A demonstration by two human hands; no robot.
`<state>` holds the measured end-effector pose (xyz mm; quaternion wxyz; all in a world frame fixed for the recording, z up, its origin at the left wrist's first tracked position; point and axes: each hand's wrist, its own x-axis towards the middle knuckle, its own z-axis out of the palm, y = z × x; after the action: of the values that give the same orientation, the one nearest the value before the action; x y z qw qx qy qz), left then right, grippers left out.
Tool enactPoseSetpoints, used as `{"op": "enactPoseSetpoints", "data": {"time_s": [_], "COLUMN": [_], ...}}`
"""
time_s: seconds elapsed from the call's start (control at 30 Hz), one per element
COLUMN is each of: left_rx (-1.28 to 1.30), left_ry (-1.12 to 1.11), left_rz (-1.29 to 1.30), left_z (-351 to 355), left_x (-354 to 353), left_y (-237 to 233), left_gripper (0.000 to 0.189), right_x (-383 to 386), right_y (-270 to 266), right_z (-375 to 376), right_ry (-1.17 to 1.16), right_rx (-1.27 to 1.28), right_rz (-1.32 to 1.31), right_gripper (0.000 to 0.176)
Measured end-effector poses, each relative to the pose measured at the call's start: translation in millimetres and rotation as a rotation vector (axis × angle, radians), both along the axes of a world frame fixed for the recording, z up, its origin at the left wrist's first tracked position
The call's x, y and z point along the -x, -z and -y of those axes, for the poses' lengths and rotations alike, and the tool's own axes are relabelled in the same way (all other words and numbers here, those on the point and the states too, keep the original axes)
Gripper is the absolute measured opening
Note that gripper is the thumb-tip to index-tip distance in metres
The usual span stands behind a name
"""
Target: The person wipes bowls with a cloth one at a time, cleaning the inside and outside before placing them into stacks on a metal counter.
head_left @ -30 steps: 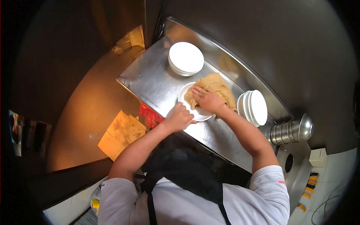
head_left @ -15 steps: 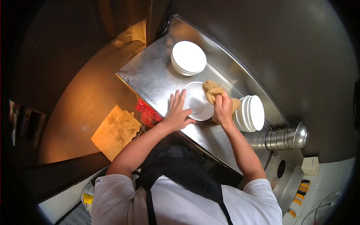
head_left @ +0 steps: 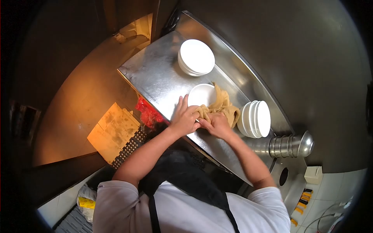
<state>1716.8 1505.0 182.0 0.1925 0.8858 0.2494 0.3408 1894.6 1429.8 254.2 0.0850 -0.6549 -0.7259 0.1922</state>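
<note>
A white bowl (head_left: pixel 201 94) sits on the steel counter, its near side covered by a tan cloth (head_left: pixel 222 99). My left hand (head_left: pixel 184 119) holds the bowl by its left rim, fingers along the outer side and thumb at the near edge. Bunched in my right hand (head_left: pixel 218 125), the cloth is pressed over the near rim, and its loose part spreads over the right side of the bowl. The two hands nearly meet at that near edge. Part of my right fingers is hidden by the cloth.
Stacked white bowls (head_left: pixel 197 57) stand farther back on the counter (head_left: pixel 149 62). To the right, another white bowl stack (head_left: pixel 262 119) lies on its side, near nested metal bowls (head_left: pixel 291 145). A red plastic bag (head_left: pixel 147 112) and cardboard (head_left: pixel 112 132) are below the left edge.
My right hand has moved with the cloth from the bowl's right rim to its near rim, toward my left hand. The left fingers have closed in on the bowl's edge.
</note>
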Motion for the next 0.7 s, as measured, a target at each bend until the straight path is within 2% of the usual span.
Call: {"op": "enactPoseSetpoints", "data": {"time_s": [0.03, 0.07, 0.13, 0.2, 0.3, 0.4, 0.5, 0.53, 0.6, 0.63, 0.7], "left_rx": [0.022, 0.026, 0.024, 0.034, -0.045, -0.152, -0.256, -0.206, -0.117, -0.151, -0.087], "left_ry": [0.041, 0.106, 0.236, 0.334, 0.346, 0.298, 0.235, 0.231, 0.218, 0.178, 0.101], "left_rz": [-0.001, -0.016, -0.032, -0.042, -0.018, -0.166, -0.089, -0.095, -0.106, -0.061, -0.196], "left_z": [-4, -8, -23, -31, -36, -40, -35, -31, -20, -14, 7], "left_x": [1, 4, 6, 4, 4, 10, 6, 4, -2, -6, -11], "left_y": [-1, -1, -1, -1, -6, -11, -9, -9, -10, -8, -13], "left_gripper": [0.048, 0.048, 0.050, 0.047, 0.045, 0.042, 0.041, 0.040, 0.040, 0.041, 0.044], "right_x": [-17, -38, -82, -99, -100, -82, -53, -36, -4, -4, -2], "right_y": [1, -1, 6, -6, -5, 1, 16, 24, 22, 19, 16], "right_z": [2, -3, -13, -36, -61, -44, -6, 9, 18, 17, 11], "right_ry": [-0.091, -0.178, -0.459, -0.589, -0.569, -0.365, -0.040, 0.024, 0.146, 0.296, 0.602], "right_rx": [-0.004, 0.100, -0.063, -0.046, -0.152, -0.211, -0.054, -0.205, -0.105, -0.107, -0.116], "right_rz": [-0.042, 0.068, 0.289, 0.625, 0.672, 0.586, 0.475, 0.304, 0.225, 0.092, -0.198], "right_gripper": [0.034, 0.032, 0.034, 0.042, 0.047, 0.045, 0.047, 0.044, 0.044, 0.045, 0.049]}}
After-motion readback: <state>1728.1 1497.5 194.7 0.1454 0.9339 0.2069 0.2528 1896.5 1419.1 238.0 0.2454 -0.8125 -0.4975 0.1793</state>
